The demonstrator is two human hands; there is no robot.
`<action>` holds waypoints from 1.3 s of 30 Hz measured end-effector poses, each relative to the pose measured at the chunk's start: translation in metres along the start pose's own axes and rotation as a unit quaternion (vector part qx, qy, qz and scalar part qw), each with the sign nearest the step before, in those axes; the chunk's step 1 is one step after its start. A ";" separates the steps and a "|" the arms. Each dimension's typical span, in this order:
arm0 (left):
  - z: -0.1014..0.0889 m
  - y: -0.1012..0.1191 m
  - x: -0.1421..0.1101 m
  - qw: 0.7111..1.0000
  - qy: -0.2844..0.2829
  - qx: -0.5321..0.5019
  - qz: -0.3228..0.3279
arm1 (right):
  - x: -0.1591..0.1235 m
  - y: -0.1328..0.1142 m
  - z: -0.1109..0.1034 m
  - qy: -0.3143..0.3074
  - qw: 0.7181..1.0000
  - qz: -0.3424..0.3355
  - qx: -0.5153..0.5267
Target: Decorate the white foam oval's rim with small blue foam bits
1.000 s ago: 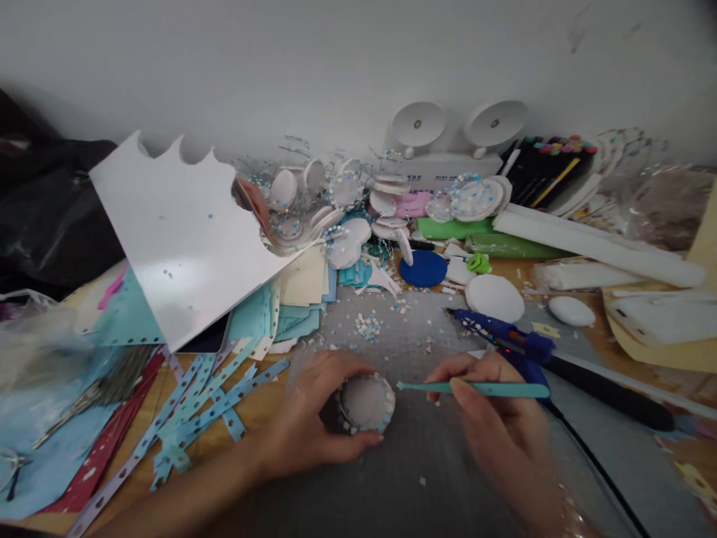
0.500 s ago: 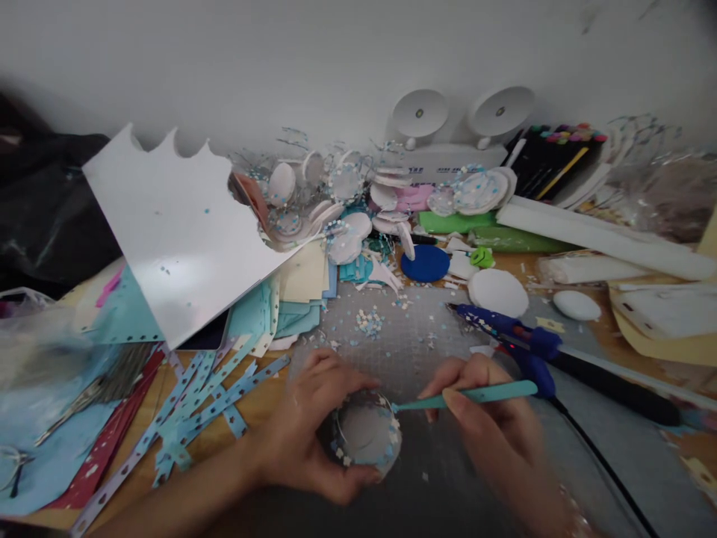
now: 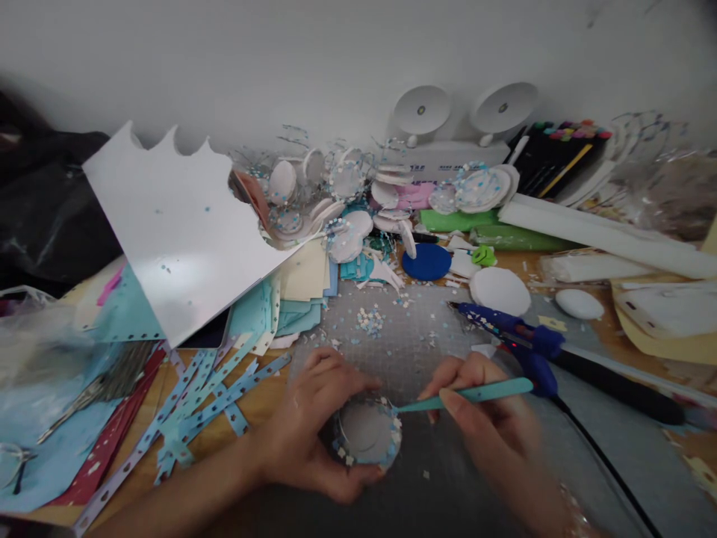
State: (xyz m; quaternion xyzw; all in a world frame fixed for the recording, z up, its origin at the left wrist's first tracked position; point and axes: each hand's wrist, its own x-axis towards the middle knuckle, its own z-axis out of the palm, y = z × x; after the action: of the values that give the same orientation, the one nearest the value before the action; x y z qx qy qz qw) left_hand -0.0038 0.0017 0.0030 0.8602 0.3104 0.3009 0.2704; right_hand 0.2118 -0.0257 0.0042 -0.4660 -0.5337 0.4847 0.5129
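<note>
My left hand (image 3: 325, 426) curves round a pale disc (image 3: 367, 433), thumb at its near edge and fingers at its far edge. Small white and blue paper flowers (image 3: 395, 431) line the disc's rim, and a thin wire ring lies along it. Between the thumb and fingers of my right hand (image 3: 482, 411) is a pair of teal tweezers (image 3: 476, 394). Their tip meets the rim of the disc on its right side. Beyond both hands, a small heap of loose paper flowers (image 3: 370, 320) lies on the grey cutting mat (image 3: 414, 314).
A blue hot glue gun (image 3: 504, 329) lies right of my right hand, its black cable running toward me. Punched paper strips (image 3: 196, 418) spread at the left. A white board (image 3: 184, 232) leans behind them. Decorated discs (image 3: 347, 179) crowd the back, beside a two-headed lamp (image 3: 422, 110).
The tweezers have shifted very slightly, their tip staying at the disc's right rim. My left hand keeps its hold on the disc. The whole view has moved a little.
</note>
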 end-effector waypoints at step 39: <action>0.004 -0.005 -0.004 0.996 0.028 -0.084 0.033 | 0.004 0.006 -0.001 -0.066 0.980 0.104 0.158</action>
State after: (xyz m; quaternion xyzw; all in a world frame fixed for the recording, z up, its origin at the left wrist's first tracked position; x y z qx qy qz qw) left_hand -0.0050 0.0010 -0.0045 0.8355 0.2631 0.3587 0.3226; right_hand 0.2125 -0.0212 -0.0009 -0.3989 -0.4320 0.6431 0.4906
